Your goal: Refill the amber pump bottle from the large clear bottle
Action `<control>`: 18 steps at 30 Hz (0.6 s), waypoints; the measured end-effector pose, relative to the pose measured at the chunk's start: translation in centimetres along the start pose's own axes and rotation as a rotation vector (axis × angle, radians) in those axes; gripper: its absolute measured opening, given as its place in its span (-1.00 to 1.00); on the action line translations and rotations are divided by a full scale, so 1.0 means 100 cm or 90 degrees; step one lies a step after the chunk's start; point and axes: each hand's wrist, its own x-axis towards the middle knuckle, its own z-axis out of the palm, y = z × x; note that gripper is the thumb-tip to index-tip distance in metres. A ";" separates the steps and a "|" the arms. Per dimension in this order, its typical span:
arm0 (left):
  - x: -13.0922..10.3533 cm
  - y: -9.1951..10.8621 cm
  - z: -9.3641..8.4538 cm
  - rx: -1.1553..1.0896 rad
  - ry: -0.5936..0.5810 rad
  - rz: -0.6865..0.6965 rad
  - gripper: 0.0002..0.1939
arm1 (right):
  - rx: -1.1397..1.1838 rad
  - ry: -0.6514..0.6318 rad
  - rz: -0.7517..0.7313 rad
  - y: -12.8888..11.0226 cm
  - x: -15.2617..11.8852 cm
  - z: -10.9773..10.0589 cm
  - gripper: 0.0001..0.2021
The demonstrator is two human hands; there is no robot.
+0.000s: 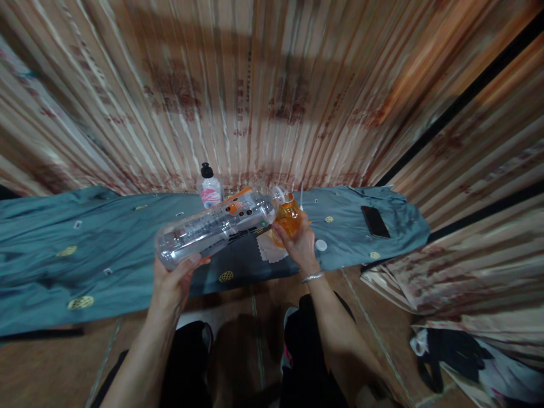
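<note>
A large clear bottle [216, 226] with an orange and black label lies tilted across the middle, its neck toward the right. My left hand [176, 277] is wrapped round its base end. My right hand [300, 241] grips a small orange container [288, 215] at the bottle's mouth; whether the two touch is too blurred to tell. Beneath the right hand, a pale scalloped cloth [271, 250] lies on the teal-covered surface [119, 238]. Just right of that hand is a white round cap [321, 245]. A pump bottle [210, 190] with a black top stands behind the large bottle.
A dark phone [374, 221] lies toward the right end of the teal cloth. Striped curtains [255, 102] hang behind and at the right. Dark and pale fabric items [459, 354] rest at the lower right. My legs are below the near edge.
</note>
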 end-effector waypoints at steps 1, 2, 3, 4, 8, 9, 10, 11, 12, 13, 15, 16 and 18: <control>-0.001 0.000 0.000 -0.001 -0.003 -0.008 -0.29 | 0.000 0.004 -0.001 0.000 0.000 0.000 -0.32; -0.002 -0.001 0.000 -0.001 -0.005 -0.015 -0.28 | 0.000 0.006 -0.002 0.000 0.000 0.000 -0.33; -0.003 -0.001 0.000 -0.002 -0.007 -0.021 -0.28 | -0.001 0.008 -0.005 0.000 0.000 0.000 -0.34; -0.003 -0.002 0.000 -0.003 -0.007 -0.028 -0.28 | -0.003 0.008 -0.008 0.000 0.000 0.000 -0.34; -0.003 -0.005 -0.003 0.002 -0.012 -0.065 -0.32 | -0.010 0.012 -0.020 0.002 0.000 0.000 -0.34; -0.003 -0.006 -0.004 0.008 -0.021 -0.074 -0.33 | -0.011 0.013 -0.022 0.003 0.000 0.000 -0.34; -0.002 -0.006 -0.006 0.015 -0.029 -0.078 -0.35 | -0.012 0.013 -0.023 0.003 0.000 0.001 -0.33; -0.002 -0.007 -0.007 0.022 -0.036 -0.081 -0.36 | -0.013 0.013 -0.024 0.004 0.000 0.001 -0.33; -0.002 -0.008 -0.007 0.028 -0.041 -0.084 -0.36 | -0.014 0.014 -0.023 0.004 0.000 0.001 -0.33; -0.002 -0.008 -0.007 0.032 -0.043 -0.086 -0.37 | -0.015 0.015 -0.022 0.004 0.000 0.002 -0.33; -0.004 -0.007 -0.005 0.032 -0.030 -0.083 -0.38 | -0.014 0.014 -0.020 0.004 0.000 0.002 -0.32; -0.005 -0.007 -0.003 0.029 -0.018 -0.081 -0.39 | -0.014 0.012 -0.018 0.004 0.000 0.001 -0.32; -0.007 -0.005 0.002 0.022 0.018 -0.084 -0.41 | -0.014 0.003 -0.016 0.003 0.000 0.000 -0.32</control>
